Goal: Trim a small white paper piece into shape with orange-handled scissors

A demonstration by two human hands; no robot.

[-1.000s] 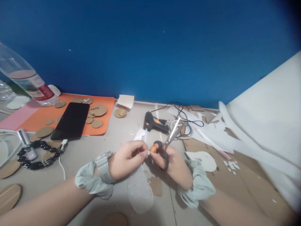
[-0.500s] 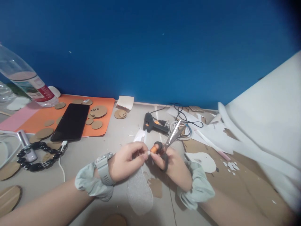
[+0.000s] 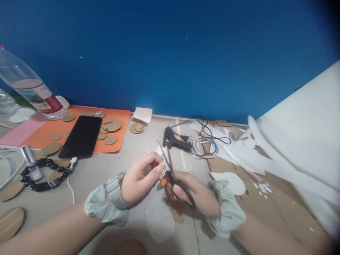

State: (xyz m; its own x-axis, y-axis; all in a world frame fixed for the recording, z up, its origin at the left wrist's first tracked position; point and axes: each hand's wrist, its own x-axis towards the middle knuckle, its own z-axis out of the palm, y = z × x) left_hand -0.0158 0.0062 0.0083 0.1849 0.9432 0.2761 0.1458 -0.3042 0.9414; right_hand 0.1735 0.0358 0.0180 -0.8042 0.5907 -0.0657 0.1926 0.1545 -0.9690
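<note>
My right hand [image 3: 198, 189] has its fingers through the dark handles of a pair of scissors [image 3: 170, 163] with orange inside the grips. The blades point up and away, spread slightly apart, right beside the fingertips of my left hand [image 3: 140, 177]. Thumb and forefinger of that hand pinch a small white piece [image 3: 164, 168], mostly covered by the fingers. Beneath both hands, a rounded whitish sheet piece [image 3: 158, 217] lies on the table, with a brown cardboard scrap [image 3: 177, 211] partly hidden next to it.
Beyond my hands lies a black glue gun [image 3: 175, 141] with coiled cables [image 3: 204, 147]. Small white cut pieces [image 3: 263, 188] and a white cutout [image 3: 231, 183] rest on cardboard at right. Left are a phone [image 3: 81, 136], cardboard discs [image 3: 112, 125], a beaded bracelet [image 3: 47, 186] and a bottle [image 3: 39, 94].
The scissors have turned from pointing up-right to pointing up-left, and their blades now stand by my left fingertips. My right fingers have left the small white piece, which my left hand keeps pinched.
</note>
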